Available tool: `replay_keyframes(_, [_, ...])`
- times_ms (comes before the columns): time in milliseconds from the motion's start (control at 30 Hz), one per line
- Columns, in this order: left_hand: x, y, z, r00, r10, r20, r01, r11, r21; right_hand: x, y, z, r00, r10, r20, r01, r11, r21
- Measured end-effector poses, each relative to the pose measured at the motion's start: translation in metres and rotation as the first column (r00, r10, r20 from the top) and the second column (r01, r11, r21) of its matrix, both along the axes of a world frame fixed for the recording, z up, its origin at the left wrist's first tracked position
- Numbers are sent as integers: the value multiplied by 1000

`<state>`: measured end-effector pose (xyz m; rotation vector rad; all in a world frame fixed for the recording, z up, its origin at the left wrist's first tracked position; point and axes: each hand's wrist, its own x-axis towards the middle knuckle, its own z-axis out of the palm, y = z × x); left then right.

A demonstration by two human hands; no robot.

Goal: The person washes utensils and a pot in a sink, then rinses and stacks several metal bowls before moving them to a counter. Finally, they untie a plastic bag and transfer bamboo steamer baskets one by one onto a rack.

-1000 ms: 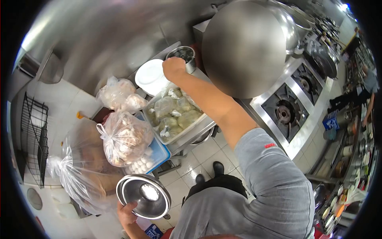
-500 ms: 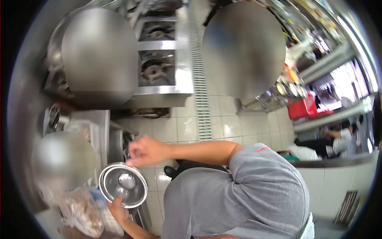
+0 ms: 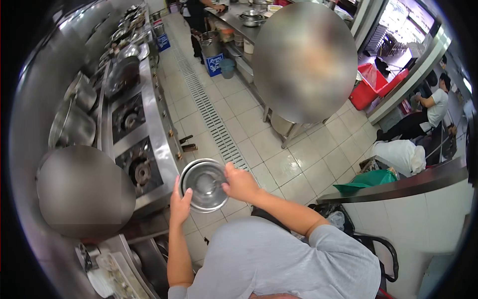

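bowls (image 3: 204, 185) of shiny metal, nested with at least two rims showing, are held up in front of the person's grey shirt (image 3: 239, 249), above the tiled floor (image 3: 294, 154). the left hand (image 3: 180, 205) is clamped on the left edge, its thumb over the rim and its fingers along the outer wall. the right hand (image 3: 244, 184) grips the opposite edge, thumb and curled fingers closed on the rim; some fingertips are hidden. the inside of the top bowl is bright with glare.

just left of the bowls runs a stove (image 3: 162, 124) with black burners, and big metal pots (image 3: 73, 127) stand behind it. a drain grate (image 3: 211, 117) crosses the floor beyond the bowls. at the lower left, a tray (image 3: 130, 274) sits beside a white lid (image 3: 99, 283). well apart on the right are a green bag (image 3: 368, 180), a red bin (image 3: 366, 87) and a co-worker in a white shirt (image 3: 438, 107).
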<state>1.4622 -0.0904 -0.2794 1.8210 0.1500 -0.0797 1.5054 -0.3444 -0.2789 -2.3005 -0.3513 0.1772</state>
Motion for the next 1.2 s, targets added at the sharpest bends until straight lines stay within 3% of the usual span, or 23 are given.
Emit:
replay_keyframes(33, [26, -24, 11, 998, -30, -63, 28, 999, -32, 17, -24, 7, 999, -40, -29, 40, 999, 19])
replay_keyframes(133, [102, -67, -7, 991, -131, -25, 128, 988, -90, 69, -85, 25, 988, -133, -84, 137, 990, 41])
replay_keyframes(233, [159, -103, -4, 982, -178, -70, 169, 979, -117, 116, -119, 35, 975, -218, -39, 215, 974, -65])
replay_keyframes(267, [177, -111, -1, 983, -183, -26, 184, 983, 22, 134, -128, 33, 977, -211, -12, 210, 976, -64])
replay_keyframes(400, [255, -117, -14, 978, -194, -75, 203, 970, 137, 212, -147, 9, 971, -213, 106, 211, 977, 27])
replay_keyframes(433, [277, -114, -24, 981, -179, -79, 184, 981, 66, 237, -150, 6, 965, -217, 151, 209, 976, 66])
replay_keyframes(533, [349, -94, -59, 978, -146, -151, 122, 980, -158, 310, -157, 12, 957, -282, 73, 261, 941, 214])
replay_keyframes(700, [493, -86, -88, 958, -172, -228, 87, 937, -338, 448, -180, 10, 884, -413, -221, 461, 686, 562])
replay_keyframes(767, [564, -94, -83, 924, -211, -319, 92, 933, -349, 501, -196, 23, 817, -487, -309, 574, 634, 518])
replay_keyframes(800, [596, -104, -82, 946, -191, -261, 77, 918, -389, 528, -206, 23, 801, -494, -338, 594, 585, 552])
replay_keyframes(900, [707, -128, -100, 923, -325, -206, 239, 904, -353, 603, -235, 28, 705, -632, -321, 690, 507, 516])
replay_keyframes(967, [772, -162, -89, 888, -376, -266, 253, 881, -400, 654, -254, 32, 651, -682, -335, 725, 428, 539])
replay_keyframes(1033, [834, -200, -104, 897, -384, -217, 246, 843, -478, 706, -278, 29, 616, -734, -286, 732, 399, 553])
replay_keyframes(1200, [948, -274, -88, 847, -445, -291, 295, 848, -439, 852, -330, 20, 556, -793, -250, 742, 339, 578])
